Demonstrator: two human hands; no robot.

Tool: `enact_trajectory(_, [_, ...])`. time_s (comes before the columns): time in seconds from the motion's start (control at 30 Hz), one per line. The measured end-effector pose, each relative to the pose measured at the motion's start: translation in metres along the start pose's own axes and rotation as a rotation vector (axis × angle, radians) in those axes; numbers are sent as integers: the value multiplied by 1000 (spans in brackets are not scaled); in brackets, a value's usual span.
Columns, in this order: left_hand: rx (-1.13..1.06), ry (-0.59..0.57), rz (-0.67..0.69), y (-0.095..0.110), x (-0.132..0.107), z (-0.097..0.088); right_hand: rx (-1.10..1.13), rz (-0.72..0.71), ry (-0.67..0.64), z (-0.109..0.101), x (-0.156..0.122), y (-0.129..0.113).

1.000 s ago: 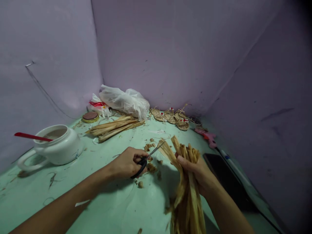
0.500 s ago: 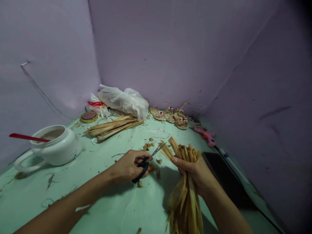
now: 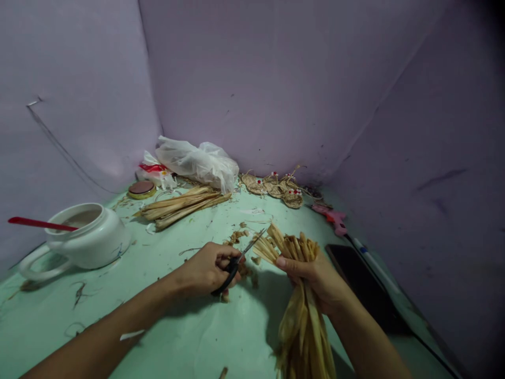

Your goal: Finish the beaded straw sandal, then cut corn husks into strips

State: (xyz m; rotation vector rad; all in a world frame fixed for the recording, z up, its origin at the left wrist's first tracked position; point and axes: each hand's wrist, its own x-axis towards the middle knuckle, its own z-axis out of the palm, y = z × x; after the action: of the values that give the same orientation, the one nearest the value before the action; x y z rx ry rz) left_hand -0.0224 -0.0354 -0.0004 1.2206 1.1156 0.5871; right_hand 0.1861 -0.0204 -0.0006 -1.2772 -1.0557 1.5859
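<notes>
The left hand (image 3: pixel 209 268) curls closed around the scissors (image 3: pixel 232 269), blades beside the strip bundle (image 3: pixel 305 326) clasped in the right hand (image 3: pixel 317 279). Scraps (image 3: pixel 236 237) near the left hand suggest some trimming is done; uneven tips (image 3: pixel 278 238) (a few fan outward) suggest more is left.

Vs a second ago: loose strips (image 3: pixel 264 249) sit lower and jut out less from under the right hand's (image 3: pixel 315 279) thumb. Left hand (image 3: pixel 209 267) nudged right; its scissors' (image 3: pixel 228 280) handle now partly hides a scrap (image 3: pixel 225 298). Wearer's view panned slightly right.
</notes>
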Motion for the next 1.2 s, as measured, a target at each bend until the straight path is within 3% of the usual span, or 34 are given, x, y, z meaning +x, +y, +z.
enact_trajectory(0.37, [19, -8, -70, 0, -1, -2, -32, 58, 21, 2, 0, -2])
enact_trajectory(0.53, [-56, 67, -85, 4, 1, -3, -29, 89, 11, 0, 3, 2])
enact_trajectory(0.6, [-54, 172, -68, 6, 4, -9, -34, 120, 31, -2, 4, 2])
enact_trajectory(0.67, [41, 357, -42, 6, 6, -22, -32, 131, 23, -2, 4, 1])
enact_trajectory(0.8, [654, 891, 134, 2, 8, -59, -9, 33, -45, -2, -2, -2])
enact_trajectory(0.83, [818, 993, 144, 1, 8, -67, -3, 14, -55, -2, -3, -3])
enact_trajectory(0.9, [1044, 1088, 76, 1, 9, -80, 16, 27, -54, -1, -5, -3])
enact_trajectory(1.0, [1194, 1019, -7, 3, 22, -87, 57, 93, 12, 0, -6, -4])
enact_trajectory(1.2, [1316, 829, 119, 21, 80, -76, 118, 133, 112, 2, -3, -5])
